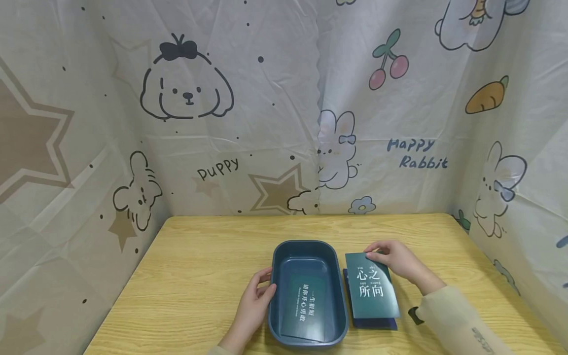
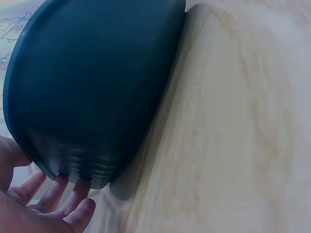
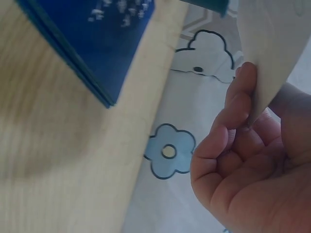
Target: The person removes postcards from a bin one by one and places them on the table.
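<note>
Card (image 1: 372,286) held beside tray (image 1: 305,268)

Right grip (image 1: 396,259) pinches the card's far edge over a blue stack (image 1: 374,324), right of the tray; left grip (image 1: 250,301) holds the tray's left rim. A light, unbending pinch should serve best.

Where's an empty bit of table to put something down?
Left of the left hand, the table is bare out to its edge. Beyond the tray, a bare strip runs to the curtain. It's crowded right of the tray: the right hand holds a green card over blue cards.
</note>
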### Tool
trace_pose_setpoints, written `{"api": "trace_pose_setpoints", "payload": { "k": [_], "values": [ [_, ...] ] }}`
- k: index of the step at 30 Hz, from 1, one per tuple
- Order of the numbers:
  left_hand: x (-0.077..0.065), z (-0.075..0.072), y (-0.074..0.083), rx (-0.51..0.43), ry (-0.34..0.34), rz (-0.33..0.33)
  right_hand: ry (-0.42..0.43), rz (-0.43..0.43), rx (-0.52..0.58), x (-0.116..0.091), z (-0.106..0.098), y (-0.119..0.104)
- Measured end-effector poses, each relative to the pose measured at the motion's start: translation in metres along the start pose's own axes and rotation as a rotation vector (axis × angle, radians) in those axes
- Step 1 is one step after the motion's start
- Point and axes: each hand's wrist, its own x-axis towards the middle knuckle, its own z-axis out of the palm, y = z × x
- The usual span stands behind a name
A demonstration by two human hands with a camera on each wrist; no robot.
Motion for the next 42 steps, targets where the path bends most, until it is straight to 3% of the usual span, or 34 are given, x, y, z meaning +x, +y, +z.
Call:
{"api": "trace_pose_setpoints", "payload": {
  "k": [11,19,32,35,42],
  "values": [
    [-0.001,-0.001,-0.001,-0.001,0.002,0.016,-0.032,0.020,-0.038,0.009,0.022,0.014],
    [-0.005,-0.001,0.007,-0.014,0.002,0.034,-0.047,0.043,-0.086,0.011,0.026,0.020],
    [-0.002,-0.001,0.001,-0.019,0.000,0.041,-0.068,0.076,-0.124,0.013,0.031,0.022],
    [-0.004,-0.001,0.005,-0.024,-0.003,0.042,-0.065,0.064,-0.142,0.013,0.033,0.022],
    [-0.016,-0.003,0.035,-0.006,-0.003,0.034,-0.057,0.081,-0.179,0.013,0.036,0.023]
  ]
}}
